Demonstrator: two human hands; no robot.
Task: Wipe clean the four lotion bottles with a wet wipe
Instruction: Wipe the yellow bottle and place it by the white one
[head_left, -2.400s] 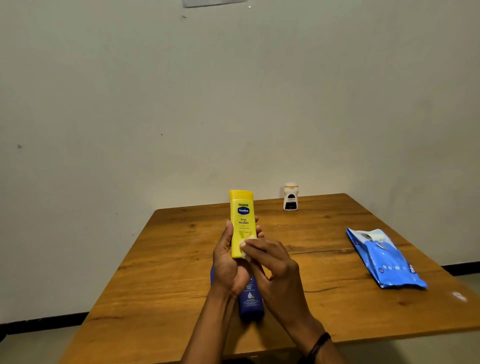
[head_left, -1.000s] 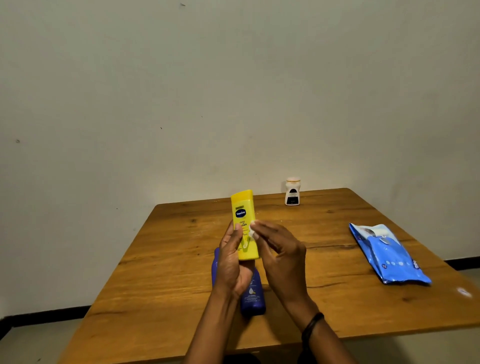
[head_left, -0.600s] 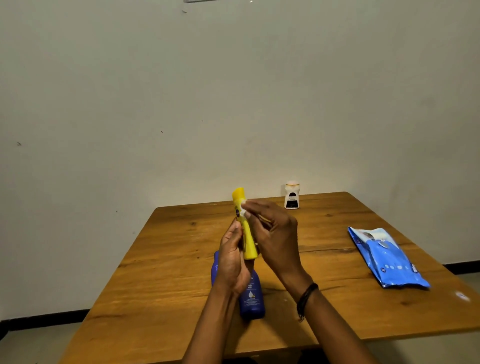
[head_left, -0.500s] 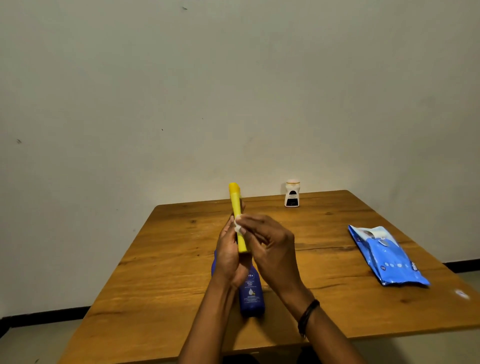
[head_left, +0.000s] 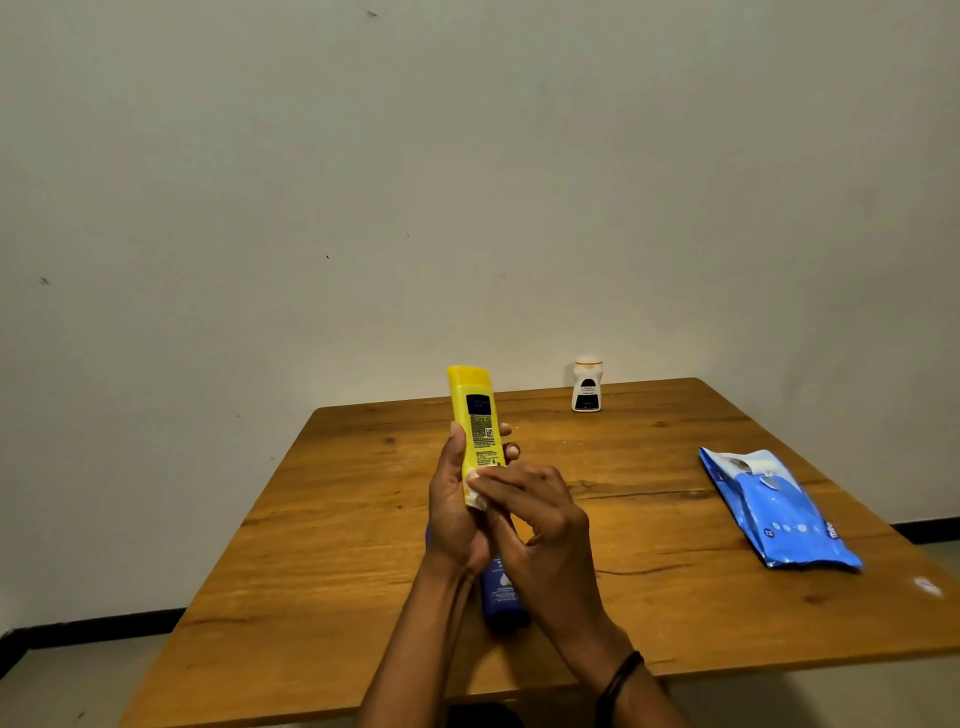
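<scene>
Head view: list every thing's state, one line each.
yellow bottle: upright, off the table, back label showing.
left hand: grips yellow bottle's lower half.
wet wipe: wadded, pressed on the bottle's base.
right hand: pinches the wet wipe.
blue bottle: lying on table beneath the hands.
white bottle: standing, far table edge.
wipes pack: lying flat, right side.

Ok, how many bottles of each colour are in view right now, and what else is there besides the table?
Yellow bottle: 1
Blue bottle: 1
White bottle: 1
Wet wipe: 1
Wipes pack: 1
Total: 5 things, 3 of them bottles; no fourth bottle is in view.
</scene>
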